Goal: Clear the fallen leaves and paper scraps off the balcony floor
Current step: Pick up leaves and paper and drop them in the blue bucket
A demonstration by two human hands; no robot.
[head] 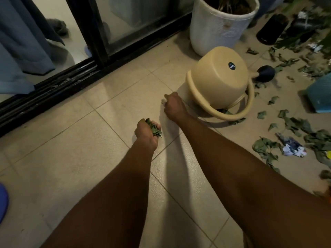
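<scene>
My left hand [146, 132] grips a bunch of green leaves [154, 128] just above the beige tiled floor [71, 149]. Farther out, my right hand [172, 106] is down at the floor with its fingers curled, pinching a small pale scrap [163, 101] at its fingertips. Many fallen leaves [293, 124] lie scattered over the tiles to the right. A crumpled paper scrap [292, 148] with white and blue print lies among them.
A beige watering can [220, 81] lies tipped over just beyond my right hand. Behind it stands a white plant pot [218, 27], with black bottles [272, 29] further right. A black sliding-door track [53, 86] borders the left. A blue container [320, 93] sits at the right edge.
</scene>
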